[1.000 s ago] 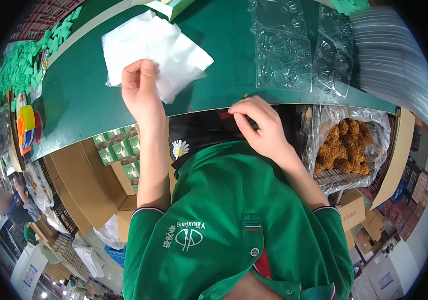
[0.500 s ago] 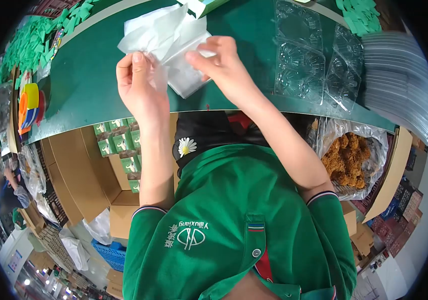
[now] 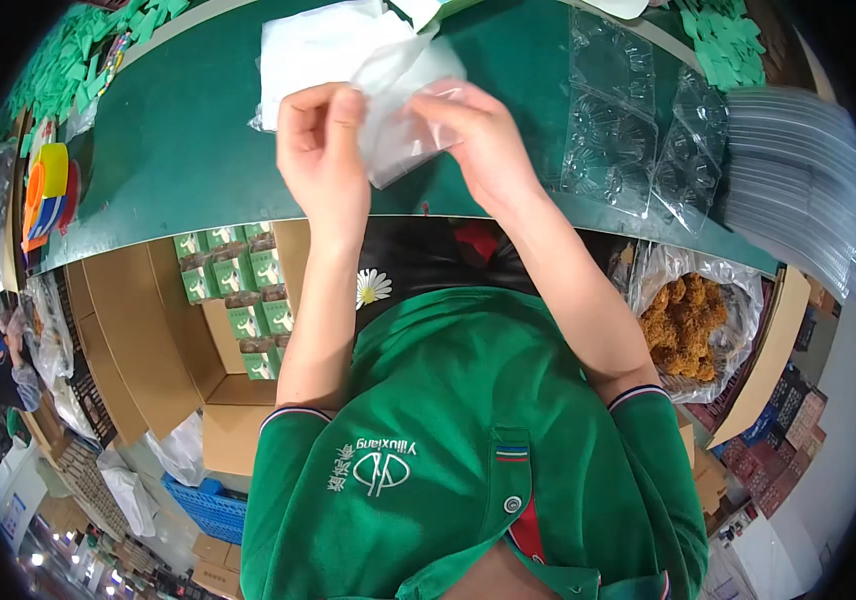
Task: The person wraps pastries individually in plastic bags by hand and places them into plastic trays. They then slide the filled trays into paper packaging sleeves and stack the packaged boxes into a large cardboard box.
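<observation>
Clear film (image 3: 393, 155), apparently a bag, is between the two hands above the green desk (image 3: 188, 150), nearer the body than the white stack (image 3: 303, 55). The left hand (image 3: 326, 150) pinches its left edge between thumb and forefinger; the right hand (image 3: 488, 145) has blurred fingers at the other side, and I cannot tell whether they grip. Such film likely clings and creases, so a light pinch and slow, even movement seem best.

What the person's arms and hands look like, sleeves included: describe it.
The left hand and right hand wear no gloves, and no watch or bracelet shows. The left sleeve and right sleeve are short and green, each edged with thin striped trim, leaving both forearms bare.
</observation>
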Available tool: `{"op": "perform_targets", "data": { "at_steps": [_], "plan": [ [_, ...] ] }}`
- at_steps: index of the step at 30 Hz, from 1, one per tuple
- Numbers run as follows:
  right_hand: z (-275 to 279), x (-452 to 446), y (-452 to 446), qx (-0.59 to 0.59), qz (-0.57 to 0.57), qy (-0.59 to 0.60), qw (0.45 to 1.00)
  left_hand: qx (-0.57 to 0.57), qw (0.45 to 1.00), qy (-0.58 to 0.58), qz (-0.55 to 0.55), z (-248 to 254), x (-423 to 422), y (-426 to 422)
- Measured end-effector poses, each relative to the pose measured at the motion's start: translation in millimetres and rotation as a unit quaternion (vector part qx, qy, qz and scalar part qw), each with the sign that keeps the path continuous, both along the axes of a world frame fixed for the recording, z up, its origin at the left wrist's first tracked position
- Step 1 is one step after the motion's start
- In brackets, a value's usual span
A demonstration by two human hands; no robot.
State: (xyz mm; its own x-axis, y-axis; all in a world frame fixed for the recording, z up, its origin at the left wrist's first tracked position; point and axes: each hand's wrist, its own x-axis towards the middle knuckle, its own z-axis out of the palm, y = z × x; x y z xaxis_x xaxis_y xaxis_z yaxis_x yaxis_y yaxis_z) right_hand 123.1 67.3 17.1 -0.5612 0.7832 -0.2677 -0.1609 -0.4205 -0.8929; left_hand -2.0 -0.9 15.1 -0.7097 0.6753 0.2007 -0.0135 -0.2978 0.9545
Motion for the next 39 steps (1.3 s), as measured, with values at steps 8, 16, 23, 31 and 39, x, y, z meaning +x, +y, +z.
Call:
{"op": "perform_targets", "data": {
  "at_steps": [8, 16, 23, 31, 39],
  "plan": [
    [33.4, 67.6, 5.2, 0.076, -0.106, 0.103, 0.986, 0.064, 0.919, 0.371, 0.118, 18.0, -33.6, 5.1],
    [62.9, 107.9, -12.9, 0.072, -0.083, 0.187, 0.976, -0.079, 0.8, 0.563, -0.19, -14.3, 0.5, 11.4],
    [69.4, 123.2, -17.6, 0.057, 0.021, 0.242, 0.968, -0.078, 0.941, 0.054, -0.324, 51.3, 8.7, 1.8],
    [75.3, 159.6, -36.3, 0.123, 0.04, -0.04, 0.991, -0.189, 0.817, -0.257, -0.481, 45.4, 64.1, 2.4],
    [52.3, 215.0, -51.4, 0.042, -0.095, 0.024, 0.994, -0.155, 0.83, -0.164, -0.511, 37.7, 105.2, 22.9]
  ]
}}
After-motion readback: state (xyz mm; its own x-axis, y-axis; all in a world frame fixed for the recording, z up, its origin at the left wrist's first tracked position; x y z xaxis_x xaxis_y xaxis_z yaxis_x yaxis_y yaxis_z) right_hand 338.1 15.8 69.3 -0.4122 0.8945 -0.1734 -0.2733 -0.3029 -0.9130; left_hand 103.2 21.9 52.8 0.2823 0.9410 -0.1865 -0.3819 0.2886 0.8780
